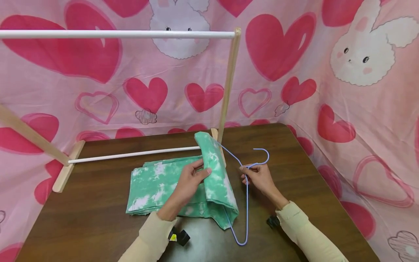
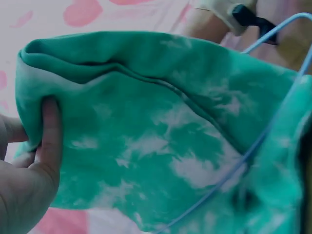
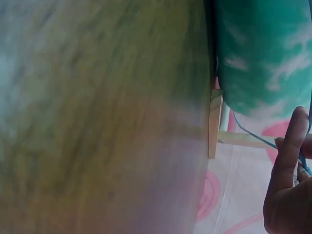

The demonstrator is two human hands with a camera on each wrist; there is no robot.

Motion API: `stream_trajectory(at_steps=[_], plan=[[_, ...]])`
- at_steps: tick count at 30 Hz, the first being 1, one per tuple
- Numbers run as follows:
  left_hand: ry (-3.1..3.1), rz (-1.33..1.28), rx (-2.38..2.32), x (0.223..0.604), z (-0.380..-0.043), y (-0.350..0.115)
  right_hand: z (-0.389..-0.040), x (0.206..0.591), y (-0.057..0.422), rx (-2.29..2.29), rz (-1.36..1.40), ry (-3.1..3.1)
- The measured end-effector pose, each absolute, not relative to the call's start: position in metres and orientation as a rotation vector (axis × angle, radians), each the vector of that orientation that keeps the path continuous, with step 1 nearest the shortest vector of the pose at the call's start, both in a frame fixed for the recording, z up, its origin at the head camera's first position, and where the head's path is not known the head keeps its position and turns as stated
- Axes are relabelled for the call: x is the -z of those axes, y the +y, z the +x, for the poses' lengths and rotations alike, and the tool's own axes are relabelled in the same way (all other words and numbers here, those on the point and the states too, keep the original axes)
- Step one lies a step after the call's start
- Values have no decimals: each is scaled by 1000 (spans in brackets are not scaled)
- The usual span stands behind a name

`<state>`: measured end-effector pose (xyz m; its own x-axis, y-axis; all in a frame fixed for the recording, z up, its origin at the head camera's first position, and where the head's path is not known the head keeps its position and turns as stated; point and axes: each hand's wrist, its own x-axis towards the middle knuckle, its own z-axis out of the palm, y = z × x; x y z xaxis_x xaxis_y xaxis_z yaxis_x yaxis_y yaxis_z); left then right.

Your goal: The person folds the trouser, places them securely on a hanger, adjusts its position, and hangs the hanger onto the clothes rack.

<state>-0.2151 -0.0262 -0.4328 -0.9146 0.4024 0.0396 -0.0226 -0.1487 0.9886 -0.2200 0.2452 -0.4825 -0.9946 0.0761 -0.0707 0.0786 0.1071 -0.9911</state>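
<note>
A folded green-and-white tie-dye cloth [image 1: 154, 185] lies on the table, its right end lifted and folded over the bar of a blue-purple hanger [image 1: 247, 211]. My left hand [image 1: 190, 178] grips that raised flap, thumb on the near face; in the left wrist view the fingers [image 2: 50, 131] pinch the layered cloth [image 2: 136, 136]. With its hook pointing right, the hanger is held at the neck by my right hand [image 1: 260, 178], between thumb and fingers. In the right wrist view, the right hand [image 3: 290, 185] holds the thin hanger wire beside the cloth [image 3: 268, 53]. Part of the bar is hidden inside the fold.
A wooden rack with a white top rod [image 1: 131, 34] and a lower white rod [image 1: 137, 154] stands behind the cloth. Its right post [image 1: 229, 83] rises near the hanger. A brown table [image 1: 288, 156] lies beneath, with a pink heart-print curtain [image 1: 183, 69] behind and to the right.
</note>
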Motion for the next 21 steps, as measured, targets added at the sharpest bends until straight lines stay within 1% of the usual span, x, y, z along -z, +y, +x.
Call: stream_trajectory(at_steps=[4, 11, 15, 21], plan=[[1808, 557, -2194, 417, -213, -39, -220, 483, 246, 2109, 171, 2318], [1732, 715, -2280, 403, -207, -60, -217, 476, 240, 2101, 160, 2311], [1731, 801, -2322, 391, -201, -65, -217, 471, 234, 2091, 120, 2308], [1617, 869, -2510, 362, -190, -68, -220, 462, 227, 2122, 47, 2293]])
